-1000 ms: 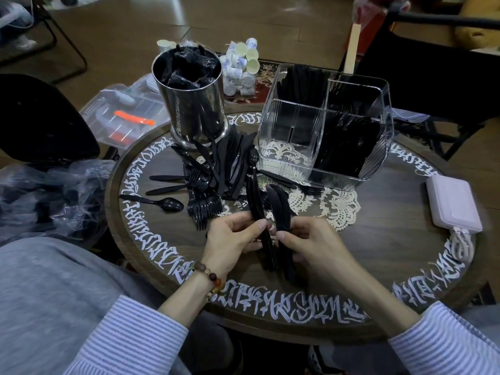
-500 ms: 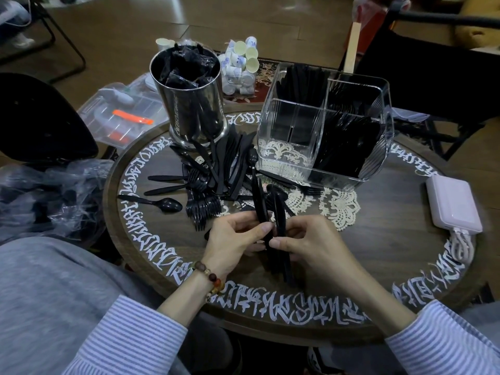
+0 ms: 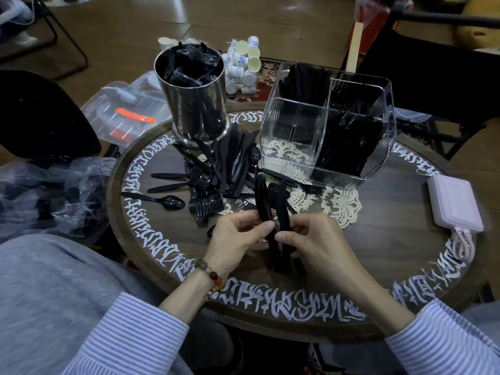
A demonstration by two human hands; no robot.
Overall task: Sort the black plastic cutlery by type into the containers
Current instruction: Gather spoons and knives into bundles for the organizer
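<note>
Hands meet at the near middle of the round counter (image 3: 405, 239), seen from the head camera. The left hand (image 3: 235, 242) has its thumb and fingers curled round a bundle of black knives (image 3: 276, 234), pinching it partway along; the right hand (image 3: 316, 244) pinches the same bundle from the other side, thumb tip pressed against the handles. So both grips are clenched on that bundle, which stands tilted, blade ends pointing away toward the containers and handle ends down by the counter's near edge. A bead bracelet (image 3: 211, 274) sits on the left wrist, and both arms wear striped sleeves (image 3: 130, 328).

Just beyond the hands lies a loose pile of black cutlery (image 3: 224, 163), forks and knives crossing one another, spread between the hands and the steel cylinder. A single black spoon (image 3: 170, 202) lies apart to the left of the pile, bowl toward the middle. The steel cylinder (image 3: 194, 104) stands upright at the far left of the counter, holding wrapped black items. To its right a clear plastic organizer (image 3: 295, 125) rests on a white lace doily (image 3: 341, 204); its near left compartment looks bare, while the far and right compartments hold black cutlery, though the type cannot be told. A pale pink power bank (image 3: 454, 201) with a cable lies at the counter's right edge.

Off the counter, clear plastic bags (image 3: 48, 193) lie to the left, and small cups (image 3: 243, 63) are clustered behind the cylinder.
</note>
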